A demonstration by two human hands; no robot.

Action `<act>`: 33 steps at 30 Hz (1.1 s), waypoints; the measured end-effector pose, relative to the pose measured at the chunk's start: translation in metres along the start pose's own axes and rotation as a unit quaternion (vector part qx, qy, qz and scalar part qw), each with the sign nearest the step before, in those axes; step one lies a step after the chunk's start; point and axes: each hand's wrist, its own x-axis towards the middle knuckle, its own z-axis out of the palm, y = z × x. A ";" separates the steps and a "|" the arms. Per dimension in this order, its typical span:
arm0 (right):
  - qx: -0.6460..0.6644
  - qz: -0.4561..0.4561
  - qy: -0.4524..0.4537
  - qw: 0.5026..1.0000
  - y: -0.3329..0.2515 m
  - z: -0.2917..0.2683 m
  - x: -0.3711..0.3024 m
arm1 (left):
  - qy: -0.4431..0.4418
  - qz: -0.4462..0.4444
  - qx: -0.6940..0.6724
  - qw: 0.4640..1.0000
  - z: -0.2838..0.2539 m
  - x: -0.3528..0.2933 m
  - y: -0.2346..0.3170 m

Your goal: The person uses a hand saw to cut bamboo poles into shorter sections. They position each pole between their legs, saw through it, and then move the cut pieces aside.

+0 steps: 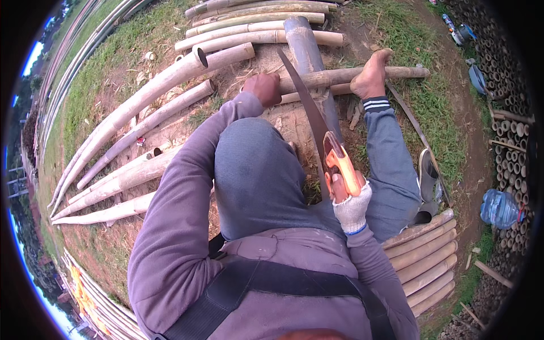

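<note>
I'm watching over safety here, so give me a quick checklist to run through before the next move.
1. Saw gripped: ok, the right hand is around its orange handle.
2. Pole steadied by hand: ok, the left hand grips it.
3. Pole supported: ok, it lies across the grey log.
4. Left hand gloved: not ok, it is bare.
5. Foot on the pole protected: not ok, it has no shoe.
6. Blade touching the pole: cannot tell from this angle.
</note>
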 end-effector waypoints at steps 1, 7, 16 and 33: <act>0.015 0.042 0.006 0.999 -0.017 -0.015 -0.030 | -0.012 0.006 -0.004 1.000 0.003 -0.012 0.003; 0.064 0.025 0.004 0.998 0.020 0.024 0.022 | 0.034 -0.051 -0.001 0.998 0.010 -0.017 -0.035; 0.057 -0.008 -0.037 0.998 0.005 0.024 0.030 | 0.058 -0.058 0.011 0.997 -0.005 -0.024 -0.040; 0.019 0.000 -0.010 1.000 0.007 0.010 0.008 | 0.047 -0.030 0.011 0.998 0.013 -0.018 -0.034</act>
